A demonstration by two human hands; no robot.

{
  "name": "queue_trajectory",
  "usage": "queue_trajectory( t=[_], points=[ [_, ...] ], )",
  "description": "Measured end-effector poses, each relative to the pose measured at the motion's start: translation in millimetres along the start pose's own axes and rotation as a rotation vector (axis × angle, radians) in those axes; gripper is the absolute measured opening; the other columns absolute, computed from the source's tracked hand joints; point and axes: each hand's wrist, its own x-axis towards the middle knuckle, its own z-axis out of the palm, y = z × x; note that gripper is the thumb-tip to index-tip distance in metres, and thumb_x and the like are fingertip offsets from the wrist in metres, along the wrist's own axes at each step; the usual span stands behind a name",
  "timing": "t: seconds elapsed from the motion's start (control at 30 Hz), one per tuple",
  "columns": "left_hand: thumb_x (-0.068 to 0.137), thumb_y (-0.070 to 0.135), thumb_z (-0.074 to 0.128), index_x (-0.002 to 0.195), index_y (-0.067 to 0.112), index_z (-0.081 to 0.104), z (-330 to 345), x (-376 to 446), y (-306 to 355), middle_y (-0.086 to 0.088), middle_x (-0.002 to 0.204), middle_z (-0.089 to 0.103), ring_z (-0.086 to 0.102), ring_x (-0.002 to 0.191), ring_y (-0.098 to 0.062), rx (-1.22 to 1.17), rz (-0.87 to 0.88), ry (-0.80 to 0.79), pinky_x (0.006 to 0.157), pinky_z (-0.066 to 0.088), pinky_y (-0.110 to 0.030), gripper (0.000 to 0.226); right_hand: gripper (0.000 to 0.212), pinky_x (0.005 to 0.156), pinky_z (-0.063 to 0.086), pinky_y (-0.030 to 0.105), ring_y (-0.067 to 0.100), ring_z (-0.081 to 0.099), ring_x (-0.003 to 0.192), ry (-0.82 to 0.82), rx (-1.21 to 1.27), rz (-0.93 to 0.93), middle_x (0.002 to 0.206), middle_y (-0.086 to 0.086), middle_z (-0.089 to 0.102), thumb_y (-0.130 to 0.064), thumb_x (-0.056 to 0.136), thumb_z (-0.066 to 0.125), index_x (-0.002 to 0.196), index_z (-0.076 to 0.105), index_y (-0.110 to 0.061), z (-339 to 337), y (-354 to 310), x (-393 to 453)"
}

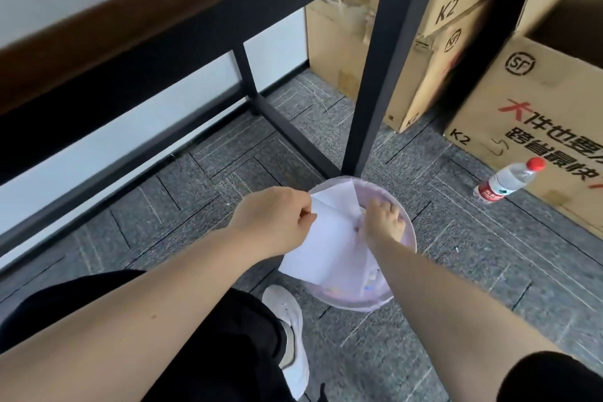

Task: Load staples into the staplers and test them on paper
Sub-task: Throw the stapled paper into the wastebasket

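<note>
A white sheet of paper [329, 238] is folded and held over a pale pink waste bin [409, 225] on the floor. My left hand [277, 215] pinches the sheet's left edge. My right hand [383, 219] reaches down into the bin with its fingers on the paper's right side, pressing it inward. The lower part of the sheet hangs over the bin's near rim. No stapler and no staples are in view.
A black metal table leg [375, 75] stands just behind the bin, under a dark wooden tabletop edge [130, 19]. Cardboard boxes [528, 101] stack at the right. A plastic water bottle [509, 181] lies on the grey carpet. My white shoe [290, 330] is near the bin.
</note>
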Motion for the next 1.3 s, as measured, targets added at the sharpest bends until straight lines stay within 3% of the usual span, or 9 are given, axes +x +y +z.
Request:
queue_trajectory(
  t=[0.13, 0.27, 0.4, 0.57, 0.67, 0.77, 0.9, 1.0, 1.3],
  points=[
    [0.093, 0.035, 0.047, 0.073, 0.023, 0.051, -8.0, -5.4, 1.9, 0.008, 0.075, 0.051, 0.046, 0.074, -0.019, -0.010, 0.002, 0.013, 0.063, 0.037, -0.028, 0.023, 0.036, 0.098, 0.037, 0.039, 0.029, 0.047, 0.125, -0.044, -0.111, -0.016, 0.128, 0.009, 0.058, -0.014, 0.088, 0.052, 0.124, 0.053, -0.014, -2.0, -8.0, -5.4],
    [0.093, 0.035, 0.047, 0.081, 0.020, 0.058, -29.6, -17.2, 10.3, 0.006, 0.080, 0.057, 0.050, 0.075, -0.020, 0.008, 0.008, 0.058, 0.063, 0.038, -0.027, 0.022, 0.042, 0.090, 0.046, 0.036, 0.030, 0.054, 0.117, -0.030, -0.079, -0.128, 0.126, 0.010, 0.057, -0.016, 0.086, 0.053, 0.127, 0.045, -0.014, -38.4, -24.8, -28.9],
    [0.093, 0.030, 0.047, 0.088, 0.018, 0.061, -70.5, -34.2, 29.0, 0.002, 0.091, 0.066, 0.059, 0.082, -0.021, -0.005, 0.040, 0.168, 0.066, 0.049, -0.032, 0.019, 0.009, 0.078, 0.052, 0.038, 0.029, 0.056, 0.087, 0.024, -0.041, -0.356, 0.099, 0.008, 0.061, -0.023, 0.091, 0.046, 0.091, 0.048, -0.015, -118.7, -55.0, -70.9],
    [0.094, 0.030, 0.047, 0.081, 0.024, 0.054, -134.9, -74.0, 49.7, 0.002, 0.089, 0.066, 0.058, 0.079, -0.016, -0.004, 0.087, 0.371, 0.065, 0.045, -0.027, 0.016, 0.023, 0.077, 0.057, 0.038, 0.023, 0.063, 0.083, 0.222, 0.105, -0.629, 0.088, 0.004, 0.067, -0.030, 0.092, 0.049, 0.092, 0.064, -0.013, -235.9, -87.4, -162.3],
    [0.092, 0.029, 0.048, 0.089, 0.016, 0.062, -170.6, -106.6, 47.4, -0.001, 0.088, 0.067, 0.061, 0.084, -0.022, -0.010, 0.095, 0.492, 0.075, 0.052, -0.035, 0.020, 0.019, 0.069, 0.053, 0.036, 0.019, 0.059, 0.076, 0.383, 0.188, -0.805, 0.078, 0.000, 0.062, -0.030, 0.089, 0.054, 0.081, 0.061, -0.014, -292.6, -113.0, -222.8],
    [0.092, 0.030, 0.046, 0.088, 0.016, 0.061, -196.7, -140.8, 39.4, 0.001, 0.086, 0.065, 0.058, 0.084, -0.023, 0.008, 0.071, 0.547, 0.075, 0.049, -0.033, 0.022, 0.023, 0.066, 0.048, 0.035, 0.018, 0.056, 0.071, 0.468, 0.196, -0.956, 0.070, -0.004, 0.057, -0.032, 0.089, 0.054, 0.068, 0.053, -0.021, -325.9, -148.4, -275.7],
    [0.092, 0.032, 0.045, 0.071, 0.022, 0.046, -230.1, -183.0, 9.8, 0.009, 0.069, 0.048, 0.046, 0.075, -0.017, 0.014, -0.053, 0.675, 0.067, 0.042, -0.029, 0.023, 0.024, 0.060, 0.043, 0.033, 0.020, 0.055, 0.072, 0.529, 0.166, -1.086, 0.070, -0.004, 0.057, -0.031, 0.087, 0.052, 0.066, 0.048, -0.020, -338.8, -210.8, -318.4],
    [0.090, 0.032, 0.045, 0.081, 0.021, 0.057, -254.8, -209.7, -30.2, 0.010, 0.077, 0.055, 0.049, 0.077, -0.016, 0.008, -0.209, 0.747, 0.068, 0.046, -0.029, 0.018, 0.021, 0.059, 0.037, 0.030, 0.021, 0.052, 0.075, 0.509, 0.095, -1.173, 0.074, -0.003, 0.057, -0.030, 0.088, 0.051, 0.070, 0.050, -0.019, -333.3, -270.8, -335.0],
    [0.092, 0.042, 0.044, 0.093, 0.026, 0.063, -293.0, -269.5, -184.6, 0.011, 0.097, 0.066, 0.060, 0.093, -0.013, 0.044, -0.638, 0.841, 0.065, 0.043, -0.028, 0.025, 0.010, 0.067, 0.040, 0.029, 0.020, 0.052, 0.083, 0.296, -0.035, -1.234, 0.095, -0.001, 0.062, -0.028, 0.087, 0.047, 0.079, 0.050, -0.023, -263.2, -454.8, -339.1]
  ],
)
